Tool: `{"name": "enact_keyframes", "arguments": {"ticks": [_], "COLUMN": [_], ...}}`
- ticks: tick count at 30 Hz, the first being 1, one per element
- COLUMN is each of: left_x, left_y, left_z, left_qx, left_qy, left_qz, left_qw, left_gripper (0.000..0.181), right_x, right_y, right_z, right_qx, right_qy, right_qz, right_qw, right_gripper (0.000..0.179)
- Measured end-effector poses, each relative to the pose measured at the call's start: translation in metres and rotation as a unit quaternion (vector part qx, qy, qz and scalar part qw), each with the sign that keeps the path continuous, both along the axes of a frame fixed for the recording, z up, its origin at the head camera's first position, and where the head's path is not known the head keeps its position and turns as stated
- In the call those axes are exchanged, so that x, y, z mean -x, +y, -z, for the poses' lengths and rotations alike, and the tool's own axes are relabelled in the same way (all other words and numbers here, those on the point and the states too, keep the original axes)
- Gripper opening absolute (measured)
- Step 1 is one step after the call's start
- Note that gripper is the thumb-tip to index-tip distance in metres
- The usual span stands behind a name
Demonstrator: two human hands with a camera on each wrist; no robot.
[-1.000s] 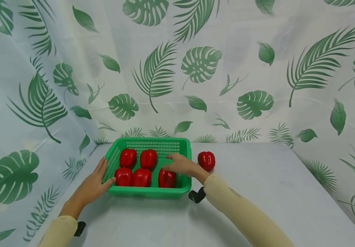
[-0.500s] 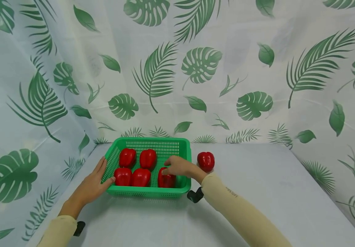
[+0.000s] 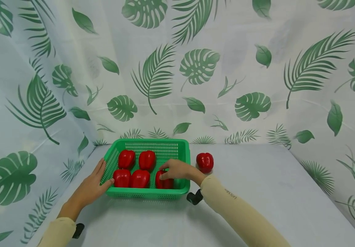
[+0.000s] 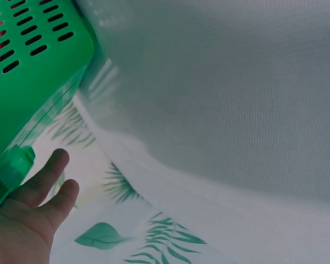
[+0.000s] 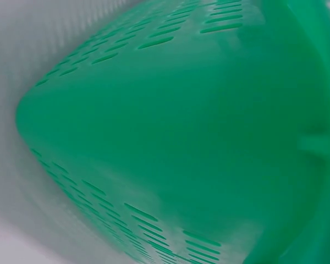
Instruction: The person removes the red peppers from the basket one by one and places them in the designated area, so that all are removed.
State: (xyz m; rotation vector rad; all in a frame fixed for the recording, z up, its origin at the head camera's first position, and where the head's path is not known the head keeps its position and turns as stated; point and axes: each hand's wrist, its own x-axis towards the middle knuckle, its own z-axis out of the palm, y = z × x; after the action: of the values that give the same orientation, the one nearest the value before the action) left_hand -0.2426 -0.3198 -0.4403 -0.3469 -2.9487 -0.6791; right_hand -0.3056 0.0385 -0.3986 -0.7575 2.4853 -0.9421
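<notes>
A green perforated plastic basket [image 3: 148,192] holds several red bell peppers, two at the back and three along the front. My left hand [image 3: 92,185] rests at its left end, fingers straight along the outside and thumb reaching over the front corner. In the left wrist view, fingers [image 4: 55,165] extend beside the basket wall [image 4: 49,60]. My right hand [image 3: 177,168] reaches over the right rim and grips the front right bell pepper [image 3: 164,183] from above, thumb and fingers around its top. The right wrist view shows only the basket's outside [image 5: 154,126]; that hand is hidden there.
One more red bell pepper [image 3: 205,162] lies on the white table [image 3: 257,192], just right of the basket and close beyond my right forearm. A leaf-printed curtain [image 3: 202,113] borders the table at the back and sides.
My right hand has lowered from above the front right bell pepper, its fingers closing around the top. That pepper has shifted slightly left. My left hand has stayed at the basket's left end.
</notes>
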Motion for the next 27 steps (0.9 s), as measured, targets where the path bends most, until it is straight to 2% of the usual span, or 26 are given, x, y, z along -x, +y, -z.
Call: {"name": "enact_keyframes", "arguments": {"ticks": [9, 17, 22, 27], "left_x": [-0.0014, 0.0010, 0.0002, 0.0003], "left_y": [0.0002, -0.0012, -0.0020, -0.0022], "left_z": [0.0000, -0.0013, -0.0025, -0.0019], "left_qx": [-0.003, -0.005, -0.016, -0.014], "left_qy": [-0.003, -0.001, -0.011, -0.005], "left_qz": [-0.001, 0.003, 0.009, 0.009], "left_qw": [1.0000, 1.0000, 0.9998, 0.9998], "left_gripper": [0.095, 0.094, 0.095, 0.094], "right_x": [-0.0013, -0.0044, -0.0050, -0.0050], "right_y": [-0.0017, -0.0022, -0.0022, -0.0014], "right_z": [0.0031, 0.0007, 0.0009, 0.0012], "right_qx": [-0.013, -0.034, -0.036, -0.033], "right_qy": [0.019, 0.039, 0.045, 0.052], "right_qz": [-0.024, -0.058, -0.065, -0.075], "right_qw": [0.9994, 0.9970, 0.9962, 0.9953], "right_gripper": [0.043, 0.050, 0.051, 0.052]}}
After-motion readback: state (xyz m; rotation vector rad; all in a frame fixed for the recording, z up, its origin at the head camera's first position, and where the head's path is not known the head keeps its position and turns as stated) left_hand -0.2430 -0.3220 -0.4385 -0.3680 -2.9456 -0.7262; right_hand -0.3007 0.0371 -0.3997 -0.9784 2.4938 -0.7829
